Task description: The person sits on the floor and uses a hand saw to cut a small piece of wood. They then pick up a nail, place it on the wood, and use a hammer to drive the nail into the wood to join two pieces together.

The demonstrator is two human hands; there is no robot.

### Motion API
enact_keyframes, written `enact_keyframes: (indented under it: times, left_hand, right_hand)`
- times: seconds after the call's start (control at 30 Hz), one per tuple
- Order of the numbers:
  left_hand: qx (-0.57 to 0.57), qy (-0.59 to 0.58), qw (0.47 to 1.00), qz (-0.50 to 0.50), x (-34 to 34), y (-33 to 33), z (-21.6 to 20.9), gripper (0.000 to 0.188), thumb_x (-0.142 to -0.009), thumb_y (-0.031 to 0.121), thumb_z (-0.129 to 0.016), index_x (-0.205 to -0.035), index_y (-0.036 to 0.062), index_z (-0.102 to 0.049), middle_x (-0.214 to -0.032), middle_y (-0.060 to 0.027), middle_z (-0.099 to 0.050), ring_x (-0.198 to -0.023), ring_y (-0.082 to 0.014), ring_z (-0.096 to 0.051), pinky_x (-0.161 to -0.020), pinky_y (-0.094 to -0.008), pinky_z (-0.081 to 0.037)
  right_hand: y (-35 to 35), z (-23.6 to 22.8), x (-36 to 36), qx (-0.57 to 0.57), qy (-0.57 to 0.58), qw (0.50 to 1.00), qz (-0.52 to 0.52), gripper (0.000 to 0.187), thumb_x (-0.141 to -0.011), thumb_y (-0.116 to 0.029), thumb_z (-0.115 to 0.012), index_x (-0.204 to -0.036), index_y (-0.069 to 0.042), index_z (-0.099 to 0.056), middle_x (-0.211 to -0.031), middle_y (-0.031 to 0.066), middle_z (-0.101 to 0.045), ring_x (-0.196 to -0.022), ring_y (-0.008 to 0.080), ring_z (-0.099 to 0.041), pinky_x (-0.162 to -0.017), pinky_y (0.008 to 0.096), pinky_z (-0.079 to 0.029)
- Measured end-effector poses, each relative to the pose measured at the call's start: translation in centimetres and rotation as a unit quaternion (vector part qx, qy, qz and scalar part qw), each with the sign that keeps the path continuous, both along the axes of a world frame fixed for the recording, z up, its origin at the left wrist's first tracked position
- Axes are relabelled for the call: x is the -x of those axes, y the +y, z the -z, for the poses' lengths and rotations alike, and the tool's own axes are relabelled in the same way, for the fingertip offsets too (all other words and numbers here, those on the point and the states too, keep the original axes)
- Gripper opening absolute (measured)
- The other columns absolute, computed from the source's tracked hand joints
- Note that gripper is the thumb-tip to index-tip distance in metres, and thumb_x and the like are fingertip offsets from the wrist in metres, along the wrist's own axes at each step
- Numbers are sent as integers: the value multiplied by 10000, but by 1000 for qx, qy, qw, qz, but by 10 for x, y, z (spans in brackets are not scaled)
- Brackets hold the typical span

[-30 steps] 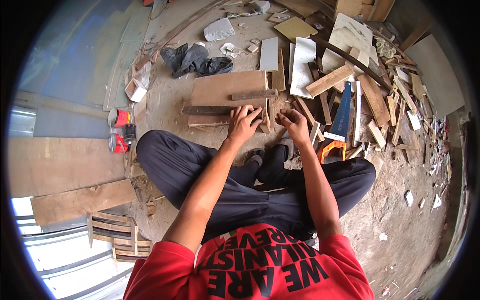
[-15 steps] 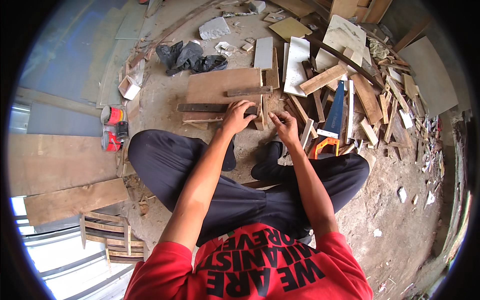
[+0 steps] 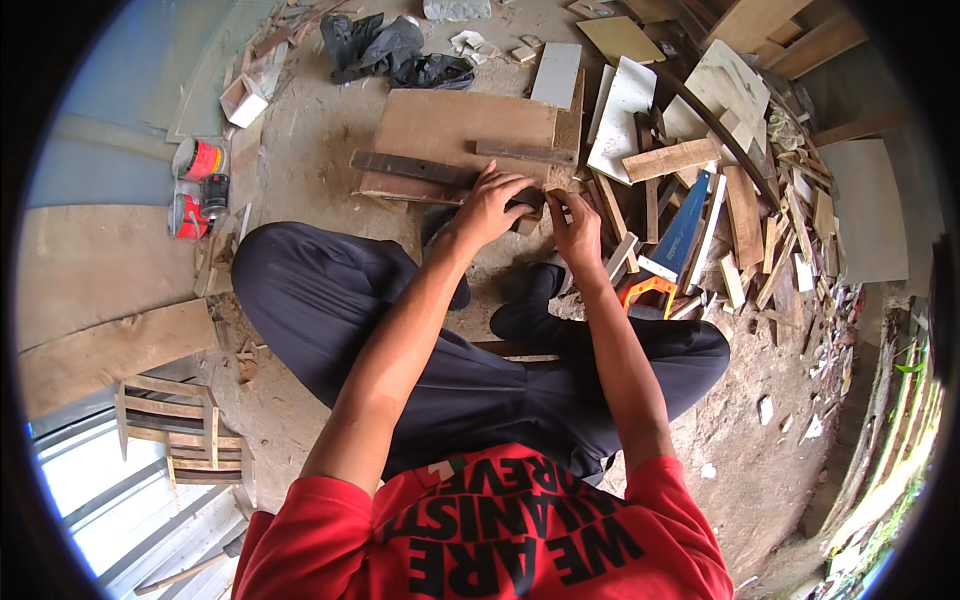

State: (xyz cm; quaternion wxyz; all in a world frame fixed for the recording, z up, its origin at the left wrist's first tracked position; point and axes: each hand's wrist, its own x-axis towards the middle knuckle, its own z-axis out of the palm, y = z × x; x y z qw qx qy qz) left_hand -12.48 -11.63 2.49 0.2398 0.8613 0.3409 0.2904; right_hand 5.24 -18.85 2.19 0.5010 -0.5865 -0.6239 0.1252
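Observation:
A long dark wooden strip (image 3: 415,168) lies at a slant across the near part of a brown plywood board (image 3: 465,120). My left hand (image 3: 488,208) is closed around the strip toward its right end, thumb on the near side. Just right of it, my right hand (image 3: 578,232) has its thumb and fingertips pinched together by the strip's end. Whatever sits in that pinch is too small to make out. Farther back, a shorter dark wooden strip (image 3: 520,150) rests over the board's right side.
A handsaw (image 3: 685,225) with a blue blade and orange handle leans on wood offcuts at the right. White panels (image 3: 622,120) lie behind it. Black plastic (image 3: 385,50) sits at the far left, paint cans (image 3: 190,215) nearer on the left. My bent legs flank the work.
The view has shifted. My right hand has come closer to my left hand, with its pinched fingertips now at the strip's end. The long strip lies more slanted, its right end nearer me.

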Motion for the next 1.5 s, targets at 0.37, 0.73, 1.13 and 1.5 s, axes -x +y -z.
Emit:
enact_keyframes:
  times: [0.37, 0.73, 1.13, 1.5]
  left_hand:
    - [-80, -15, 997, 1, 6, 11, -13, 411, -826, 241, -755, -1206, 98, -687, -1189, -73, -662, -1105, -273, -600, -998, -419, -426]
    - [-23, -133, 990, 40, 27, 40, -121, 378, -864, 103, -719, -1237, 70, -664, -1189, -110, -671, -1100, -280, -630, -960, -391, -479]
    - [70, -422, 904, 9, 50, 49, -207, 436, -963, 132, -669, -1358, 3, -539, -1229, -99, -628, -1053, -110, -617, -865, -246, -502]
    - [189, -515, 833, 72, 43, 55, -206, 355, -987, 192, -555, -1264, -30, -553, -1143, -77, -627, -1030, -144, -592, -940, -292, -450]
  right_hand:
    - [8, -9, 12, 7, -5, 1000, 30, 137, -898, -12, -660, -1032, 14, -670, -916, 189, -702, -809, 332, -703, -717, 379, -542]
    - [43, -112, 33, 19, 91, 995, -23, 160, -924, 0, -630, -1075, 16, -678, -881, 148, -691, -753, 228, -720, -677, 321, -543]
    - [79, -276, 56, -70, -32, 985, -156, 223, -863, 44, -646, -1071, -5, -708, -963, 182, -686, -848, 347, -697, -739, 383, -558]
    - [81, -282, 48, -94, -153, 968, -177, 273, -862, 38, -639, -1116, -35, -704, -1047, 162, -666, -906, 357, -676, -779, 403, -549]
